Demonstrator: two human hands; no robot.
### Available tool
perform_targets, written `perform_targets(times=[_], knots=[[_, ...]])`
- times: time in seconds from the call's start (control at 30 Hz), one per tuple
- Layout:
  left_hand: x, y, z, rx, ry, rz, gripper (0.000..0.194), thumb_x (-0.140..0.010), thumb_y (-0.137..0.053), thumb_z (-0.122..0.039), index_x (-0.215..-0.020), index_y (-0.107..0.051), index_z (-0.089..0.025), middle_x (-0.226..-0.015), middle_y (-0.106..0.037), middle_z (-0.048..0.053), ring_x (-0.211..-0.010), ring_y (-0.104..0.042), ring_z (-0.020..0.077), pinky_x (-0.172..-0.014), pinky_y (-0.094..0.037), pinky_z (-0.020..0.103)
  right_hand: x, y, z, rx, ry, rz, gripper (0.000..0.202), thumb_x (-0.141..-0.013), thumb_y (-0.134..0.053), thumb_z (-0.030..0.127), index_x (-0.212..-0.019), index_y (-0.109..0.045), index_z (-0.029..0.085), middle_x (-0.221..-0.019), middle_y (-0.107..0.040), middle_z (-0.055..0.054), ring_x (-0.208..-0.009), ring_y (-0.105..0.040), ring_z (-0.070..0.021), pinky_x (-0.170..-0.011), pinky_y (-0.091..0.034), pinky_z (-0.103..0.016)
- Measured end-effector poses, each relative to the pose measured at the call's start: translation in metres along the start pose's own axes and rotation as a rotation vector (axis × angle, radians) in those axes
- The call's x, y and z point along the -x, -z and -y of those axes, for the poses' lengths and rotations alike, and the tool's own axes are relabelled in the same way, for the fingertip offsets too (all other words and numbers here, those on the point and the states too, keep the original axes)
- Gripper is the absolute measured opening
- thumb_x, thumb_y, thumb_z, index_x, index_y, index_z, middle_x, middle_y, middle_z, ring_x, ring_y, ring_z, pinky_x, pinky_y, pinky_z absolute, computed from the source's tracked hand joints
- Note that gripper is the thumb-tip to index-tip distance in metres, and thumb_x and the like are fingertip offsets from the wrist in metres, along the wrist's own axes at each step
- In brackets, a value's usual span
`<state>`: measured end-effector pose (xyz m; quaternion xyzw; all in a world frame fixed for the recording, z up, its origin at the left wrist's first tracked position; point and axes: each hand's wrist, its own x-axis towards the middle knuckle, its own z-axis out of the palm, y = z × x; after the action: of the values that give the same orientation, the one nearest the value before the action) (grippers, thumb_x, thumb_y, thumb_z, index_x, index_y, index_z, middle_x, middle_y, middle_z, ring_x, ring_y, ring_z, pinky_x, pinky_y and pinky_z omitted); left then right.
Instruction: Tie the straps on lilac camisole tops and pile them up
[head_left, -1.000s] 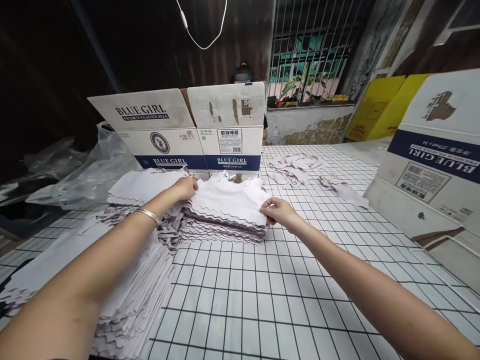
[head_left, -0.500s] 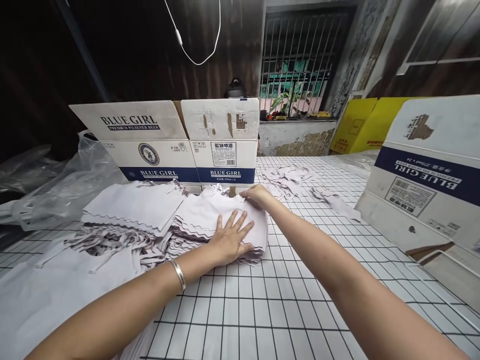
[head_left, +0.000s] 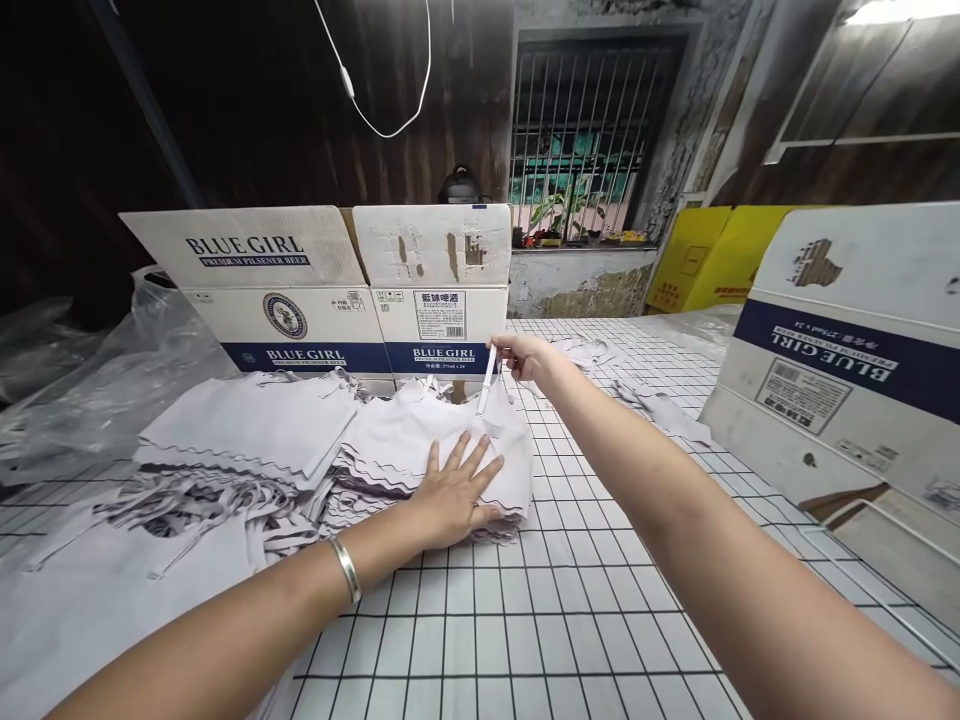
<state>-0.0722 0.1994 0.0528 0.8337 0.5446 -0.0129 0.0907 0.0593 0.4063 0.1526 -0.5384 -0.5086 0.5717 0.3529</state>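
My left hand (head_left: 459,495), with a silver bangle on its wrist, lies flat with spread fingers on a stack of pale lilac camisole-like garments (head_left: 405,425). My right hand (head_left: 519,357) pinches a thin shoulder strap (head_left: 487,380) of the top garment and holds it up off the stack's far right corner. A second stack of the same wavy-edged garments (head_left: 255,415) lies to the left. Nearer me on the left is a further pile of pale garments (head_left: 165,580) with tangled straps.
Behind the stacks stands an open white and blue beer carton (head_left: 300,320). Another such carton (head_left: 840,330) is at the right, with a yellow box (head_left: 720,255) beyond. Loose fabric pieces (head_left: 660,408) lie on the grid-patterned tablecloth (head_left: 592,610). Clear plastic bags (head_left: 112,380) sit at the left.
My right hand has risen from the stack's far corner, lifting a strap between its fingers. My left hand stays pressed on the stack. The camera view has shifted slightly.
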Motion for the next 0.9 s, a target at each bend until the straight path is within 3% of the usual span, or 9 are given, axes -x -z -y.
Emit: perform_targets(times=[0.17,0.27,0.47,0.7,0.9], knots=[[-0.001,-0.002,0.0,-0.012,0.002,-0.008,0.072,-0.09,-0.029,-0.065,-0.152,-0.012,-0.032,-0.158,0.012,0.0,-0.144,0.018,0.0309,-0.109,0.008,0.066,0.004,0.006,-0.013,0.038,0.148,-0.093,0.017,-0.07,-0.074,0.029,-0.079,-0.066,0.017,-0.082,-0.068,0.0,-0.065,-0.049,-0.0098,-0.064,-0.035,-0.025],[-0.001,-0.001,0.0,-0.017,0.004,-0.004,0.072,-0.09,-0.029,-0.065,-0.152,-0.013,-0.031,-0.158,0.011,0.0,-0.144,0.017,0.0307,-0.109,0.008,0.066,0.007,0.017,-0.019,0.045,0.173,-0.077,0.017,-0.071,-0.071,0.031,-0.08,-0.067,0.017,-0.092,-0.069,-0.003,-0.074,-0.054,-0.0127,-0.069,-0.037,-0.027],[0.0,-0.001,0.0,-0.016,-0.001,0.008,0.071,-0.091,-0.028,-0.064,-0.152,-0.013,-0.031,-0.158,0.01,0.001,-0.144,0.017,0.0305,-0.108,0.008,0.067,0.01,0.032,-0.032,-0.002,0.26,0.087,0.018,-0.067,-0.067,0.018,-0.084,-0.072,0.017,-0.084,-0.071,-0.005,-0.072,-0.061,-0.0131,-0.065,-0.042,-0.025],[-0.001,-0.004,0.001,-0.019,-0.001,-0.005,0.072,-0.09,-0.025,-0.066,-0.152,-0.012,-0.032,-0.157,0.011,0.0,-0.143,0.017,0.0313,-0.108,0.008,0.067,-0.006,0.029,-0.044,-0.009,0.487,-0.062,0.017,-0.058,-0.07,0.011,-0.074,-0.073,0.017,-0.084,-0.073,-0.003,-0.081,-0.063,-0.0165,-0.077,-0.048,-0.029],[-0.003,-0.006,0.002,-0.02,0.007,-0.005,0.071,-0.091,-0.027,-0.065,-0.152,-0.011,-0.033,-0.157,0.012,0.0,-0.144,0.017,0.0311,-0.109,0.008,0.066,-0.028,0.023,-0.064,0.049,0.412,-0.13,0.011,-0.054,-0.076,0.014,-0.06,-0.067,0.017,-0.068,-0.068,-0.001,-0.075,-0.063,-0.0168,-0.076,-0.049,-0.029]])
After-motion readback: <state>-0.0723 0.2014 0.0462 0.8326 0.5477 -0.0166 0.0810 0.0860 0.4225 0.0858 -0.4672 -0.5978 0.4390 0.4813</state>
